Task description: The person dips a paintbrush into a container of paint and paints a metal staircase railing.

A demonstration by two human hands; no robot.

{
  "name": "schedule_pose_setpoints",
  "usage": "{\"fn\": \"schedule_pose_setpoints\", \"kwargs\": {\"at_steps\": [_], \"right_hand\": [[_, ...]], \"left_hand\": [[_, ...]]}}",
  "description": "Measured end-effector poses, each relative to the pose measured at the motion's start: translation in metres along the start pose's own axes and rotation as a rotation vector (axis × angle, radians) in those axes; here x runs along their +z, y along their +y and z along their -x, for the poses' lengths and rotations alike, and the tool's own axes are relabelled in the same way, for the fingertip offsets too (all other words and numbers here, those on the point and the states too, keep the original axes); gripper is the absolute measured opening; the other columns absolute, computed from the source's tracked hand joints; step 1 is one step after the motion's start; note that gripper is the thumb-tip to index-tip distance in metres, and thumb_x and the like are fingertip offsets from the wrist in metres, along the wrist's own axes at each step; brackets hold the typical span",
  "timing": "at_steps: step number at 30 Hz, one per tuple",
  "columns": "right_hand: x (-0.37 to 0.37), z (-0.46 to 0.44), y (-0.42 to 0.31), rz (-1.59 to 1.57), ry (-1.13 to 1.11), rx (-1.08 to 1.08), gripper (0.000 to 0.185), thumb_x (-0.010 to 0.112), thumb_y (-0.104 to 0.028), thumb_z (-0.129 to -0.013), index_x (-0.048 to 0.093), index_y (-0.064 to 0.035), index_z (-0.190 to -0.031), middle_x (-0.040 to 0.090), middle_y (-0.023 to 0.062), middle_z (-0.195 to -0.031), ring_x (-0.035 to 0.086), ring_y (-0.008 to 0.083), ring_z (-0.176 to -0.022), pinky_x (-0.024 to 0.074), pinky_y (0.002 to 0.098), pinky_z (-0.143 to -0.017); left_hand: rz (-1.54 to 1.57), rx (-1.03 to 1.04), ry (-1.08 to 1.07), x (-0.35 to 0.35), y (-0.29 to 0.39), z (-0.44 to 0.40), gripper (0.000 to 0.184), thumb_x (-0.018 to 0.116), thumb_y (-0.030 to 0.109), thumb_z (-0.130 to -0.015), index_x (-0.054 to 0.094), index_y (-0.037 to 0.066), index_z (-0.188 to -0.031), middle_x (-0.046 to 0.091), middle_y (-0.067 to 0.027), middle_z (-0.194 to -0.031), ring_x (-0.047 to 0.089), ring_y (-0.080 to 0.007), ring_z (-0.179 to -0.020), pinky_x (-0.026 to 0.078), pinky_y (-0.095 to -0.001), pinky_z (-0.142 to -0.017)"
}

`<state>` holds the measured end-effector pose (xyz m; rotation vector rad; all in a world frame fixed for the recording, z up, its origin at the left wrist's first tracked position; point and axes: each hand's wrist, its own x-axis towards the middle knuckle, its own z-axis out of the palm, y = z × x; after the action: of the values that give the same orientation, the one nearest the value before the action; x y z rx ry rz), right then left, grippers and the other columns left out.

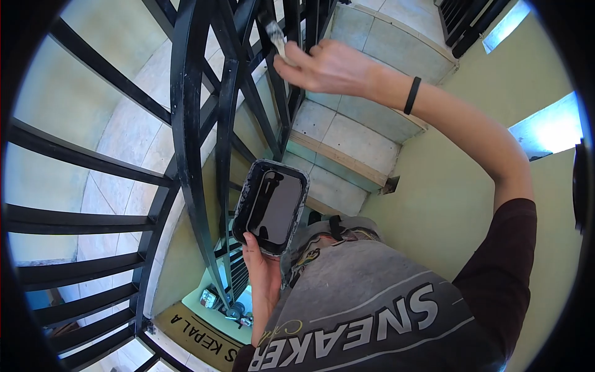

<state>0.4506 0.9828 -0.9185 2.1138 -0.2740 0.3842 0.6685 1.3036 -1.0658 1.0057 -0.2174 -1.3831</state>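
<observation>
Tiled stairs (353,127) lie beyond our right fingers (297,57), black railings (186,99) beside them. Below our left fingers (250,242), "S KEPALA" reads on a yellowish beam (189,315); nearby, "SNEAKER" runs upside down across our grey shirt (365,270). Our right fingers pinch a small, blurred, pale brush (274,37); our left ones grip a black rectangular tray (246,195), its rim blotched pale, glossy dark liquid (279,214) inside
</observation>
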Motion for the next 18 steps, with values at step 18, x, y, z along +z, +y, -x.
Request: {"fn": "schedule_pose_setpoints", "kwargs": {"at_steps": [18], "right_hand": [[0.013,0.006,-0.029,-0.126,-0.045,0.031,0.038,0.065,-0.015,-0.084,0.063,-0.0036,-0.12,0.06,0.0107,-0.102,0.062,0.0118,-0.052,0.0486,0.0263,-0.049]], "left_hand": [[-0.019,-0.005,-0.005,-0.001,0.002,-0.002,0.063,0.059,0.049,-0.103,0.042,0.009,-0.15,0.055,-0.0068,-0.148,0.058,-0.0203,-0.132,0.053,-0.0387,-0.105]]}}
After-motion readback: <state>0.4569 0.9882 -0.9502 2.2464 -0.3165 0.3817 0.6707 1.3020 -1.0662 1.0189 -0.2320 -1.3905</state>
